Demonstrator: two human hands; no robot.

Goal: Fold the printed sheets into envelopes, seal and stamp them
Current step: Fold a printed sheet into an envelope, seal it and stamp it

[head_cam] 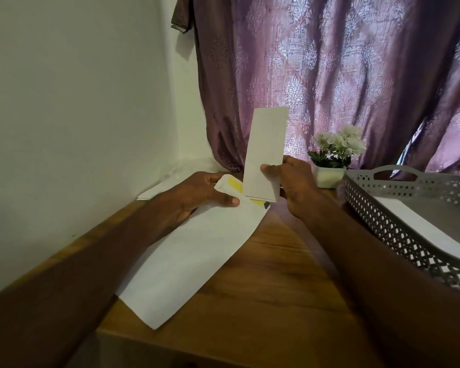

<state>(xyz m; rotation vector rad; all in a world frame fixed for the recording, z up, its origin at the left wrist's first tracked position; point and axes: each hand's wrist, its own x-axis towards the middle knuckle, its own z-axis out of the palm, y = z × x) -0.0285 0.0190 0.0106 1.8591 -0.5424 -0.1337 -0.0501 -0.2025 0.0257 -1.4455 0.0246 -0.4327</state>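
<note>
Folded sheet (pixel 264 155) is pinched upright mid-frame by the right hand (pixel 292 181). Envelope (pixel 191 256) mouth is gripped open by the left hand (pixel 197 195), lower centre.

Right hand (pixel 294 181) pinching folded sheet (pixel 265 152), left hand (pixel 199 193) holding envelope (pixel 194 256)

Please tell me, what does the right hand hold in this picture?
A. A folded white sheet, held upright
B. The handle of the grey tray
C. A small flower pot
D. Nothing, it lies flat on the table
A: the right hand pinches the lower part of the folded white sheet, which stands upright above the open end of the envelope that the left hand holds.
</note>
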